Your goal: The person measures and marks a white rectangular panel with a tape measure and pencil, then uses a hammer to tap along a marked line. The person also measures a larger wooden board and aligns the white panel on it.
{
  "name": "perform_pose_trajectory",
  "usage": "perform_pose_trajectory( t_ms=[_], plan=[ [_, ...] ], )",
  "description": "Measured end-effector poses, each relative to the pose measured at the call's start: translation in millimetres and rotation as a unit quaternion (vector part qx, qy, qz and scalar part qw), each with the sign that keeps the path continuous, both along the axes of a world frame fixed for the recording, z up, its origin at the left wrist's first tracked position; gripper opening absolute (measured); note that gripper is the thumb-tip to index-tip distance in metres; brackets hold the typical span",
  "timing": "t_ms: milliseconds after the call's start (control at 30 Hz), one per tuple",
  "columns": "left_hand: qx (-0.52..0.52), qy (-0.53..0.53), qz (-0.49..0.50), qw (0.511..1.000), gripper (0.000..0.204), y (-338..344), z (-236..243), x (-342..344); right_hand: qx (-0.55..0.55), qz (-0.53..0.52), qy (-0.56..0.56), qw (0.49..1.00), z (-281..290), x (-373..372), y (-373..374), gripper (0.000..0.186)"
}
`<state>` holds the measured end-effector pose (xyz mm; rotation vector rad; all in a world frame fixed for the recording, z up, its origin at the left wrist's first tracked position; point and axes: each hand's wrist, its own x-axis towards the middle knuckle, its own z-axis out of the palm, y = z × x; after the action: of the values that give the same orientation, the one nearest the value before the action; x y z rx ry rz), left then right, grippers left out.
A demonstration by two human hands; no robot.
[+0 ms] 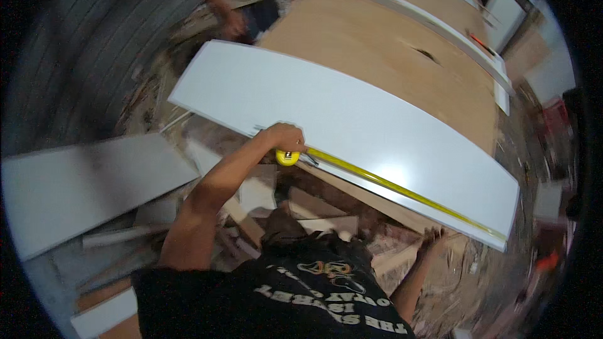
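My left hand [286, 135] is closed round a yellow tape measure [287, 158] at the near edge of a long white board [326, 103]. From its case the yellow blade [389, 184] runs out to the right along that edge, reaching almost to the board's right corner. A small dark, thin item shows beside the case, too blurred to name. My right hand [432, 238] is low by the near edge, toward the right end, its fingers apart and nothing seen in them. Whether it touches the board is unclear.
Under the white board lies a large brown sheet [352, 31] with a slot-like hole. A long pale strip [433, 22] crosses its far part. Another person's hand [235, 25] hangs at the far left. A white panel [94, 182] is at left; offcuts [320, 204] litter the floor.
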<state>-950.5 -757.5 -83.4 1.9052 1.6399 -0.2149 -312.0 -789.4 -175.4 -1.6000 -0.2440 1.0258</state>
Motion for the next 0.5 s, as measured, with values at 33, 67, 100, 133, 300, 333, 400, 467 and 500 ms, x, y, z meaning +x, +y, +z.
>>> perform_pose_trajectory(
  t_ms=[33, 67, 100, 133, 300, 333, 400, 467, 500],
  plan=[
    [0.008, 0.018, 0.016, 1.0, 0.049, -5.5, -1.8, -57.9, 0.012, 0.065, -0.02, 0.998, 3.2, -41.2, -16.3, 0.058],
    [0.001, 0.042, 0.042, 0.998, 0.049, -11.4, 2.8, -116.1, -0.003, 0.095, -0.071, 0.993, 8.6, -83.0, -26.7, 0.057],
    [-0.016, 0.072, 0.062, 0.995, 0.049, -19.1, 5.4, -168.7, -0.026, 0.153, -0.169, 0.973, 9.9, -123.9, -27.8, 0.058],
    [-0.017, 0.089, 0.092, 0.992, 0.049, -28.3, 10.1, -211.5, -0.043, 0.202, -0.271, 0.94, 10.3, -161.7, -34.8, 0.058],
    [-0.057, 0.179, 0.147, 0.971, 0.051, -38.8, 30.7, -340.3, 0.004, 0.18, -0.079, 0.98, 23.0, -260.1, -1.6, 0.052],
    [-0.065, 0.187, 0.165, 0.966, 0.05, -40.5, 28.7, -353.8, -0.018, 0.192, -0.111, 0.975, 19.1, -271.8, 7.4, 0.052],
    [-0.059, 0.192, 0.176, 0.964, 0.051, -38.2, 25.4, -363.2, -0.023, 0.202, -0.142, 0.969, 14.6, -279.4, 21.2, 0.051],
    [-0.068, 0.212, 0.171, 0.96, 0.051, -36.4, 20.9, -365.8, -0.039, 0.217, -0.285, 0.933, 6.7, -281.4, 26.7, 0.052],
    [-0.063, 0.203, 0.165, 0.963, 0.052, -35.7, 18.4, -365.7, -0.069, 0.22, -0.356, 0.906, 1.7, -282.2, 27.9, 0.053]
  ],
)
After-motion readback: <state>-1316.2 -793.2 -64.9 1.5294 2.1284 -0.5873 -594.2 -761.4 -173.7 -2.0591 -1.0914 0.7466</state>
